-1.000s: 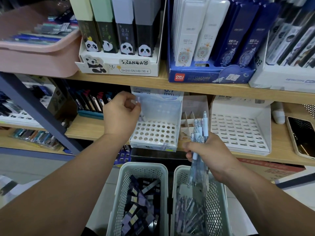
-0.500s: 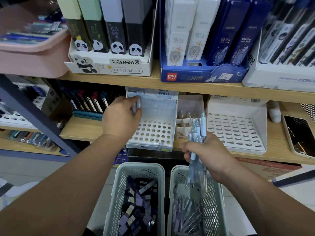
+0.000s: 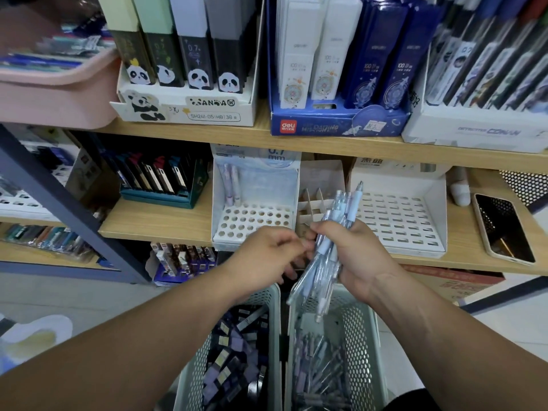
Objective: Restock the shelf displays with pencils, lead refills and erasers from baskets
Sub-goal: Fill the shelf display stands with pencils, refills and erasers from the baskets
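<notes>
My right hand is closed around a bundle of pale blue mechanical pencils, held tilted above the right basket, which holds more pencils. My left hand is beside the bundle with its fingertips against it; whether they pinch a pencil is hidden. The white display with round holes stands on the lower shelf just behind my hands. Two pencils stand at its back left. The left basket holds small purple lead refill boxes.
An empty white slotted display stands to the right of a small divided cardboard box. A phone lies on the wooden shelf at the far right. Panda and blue refill displays fill the upper shelf, next to a pink tub.
My left hand has left the back left of the holed display and come down to the bundle. A pencil it carried now stands there. My right hand rose slightly.
</notes>
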The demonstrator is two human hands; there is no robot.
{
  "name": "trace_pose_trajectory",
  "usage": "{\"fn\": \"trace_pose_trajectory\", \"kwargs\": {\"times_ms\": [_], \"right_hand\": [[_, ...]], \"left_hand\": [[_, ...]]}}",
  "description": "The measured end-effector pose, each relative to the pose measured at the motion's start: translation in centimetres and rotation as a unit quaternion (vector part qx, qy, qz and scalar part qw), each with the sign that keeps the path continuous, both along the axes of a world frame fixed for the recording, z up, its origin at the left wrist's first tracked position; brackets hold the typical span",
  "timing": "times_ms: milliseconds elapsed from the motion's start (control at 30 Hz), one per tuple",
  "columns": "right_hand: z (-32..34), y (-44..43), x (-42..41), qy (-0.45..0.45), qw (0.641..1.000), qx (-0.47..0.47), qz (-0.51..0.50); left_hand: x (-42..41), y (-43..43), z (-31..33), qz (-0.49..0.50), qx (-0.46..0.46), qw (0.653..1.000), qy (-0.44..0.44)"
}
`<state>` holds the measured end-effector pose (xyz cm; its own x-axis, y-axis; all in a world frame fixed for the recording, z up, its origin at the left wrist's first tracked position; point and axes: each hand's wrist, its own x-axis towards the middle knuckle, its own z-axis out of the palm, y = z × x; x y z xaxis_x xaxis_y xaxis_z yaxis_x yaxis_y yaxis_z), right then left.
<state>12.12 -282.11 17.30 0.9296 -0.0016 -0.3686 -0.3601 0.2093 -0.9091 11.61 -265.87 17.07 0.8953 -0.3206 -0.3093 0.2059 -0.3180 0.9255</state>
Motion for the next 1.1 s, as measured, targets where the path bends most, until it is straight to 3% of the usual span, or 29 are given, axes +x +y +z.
{"fn": "trace_pose_trajectory", "kwargs": {"times_ms": [433, 667, 1100], "right_hand": [[-0.6, 0.6, -0.1, 0.030, 0.999, 0.014, -0.021], [-0.4, 0.6, -0.1, 0.046, 0.998, 0.022, 0.020], [-0.9, -0.4, 0.2, 0.013, 1.000, 0.011, 0.027]], "left_hand": [[-1.2, 0.4, 0.3, 0.030, -0.123, 0.986, 0.113], [-0.6, 1.3, 0.3, -0.051, -0.168, 0.969, 0.171], [0.2, 1.7, -0.4, -0.011, -0.144, 0.984, 0.107]]}}
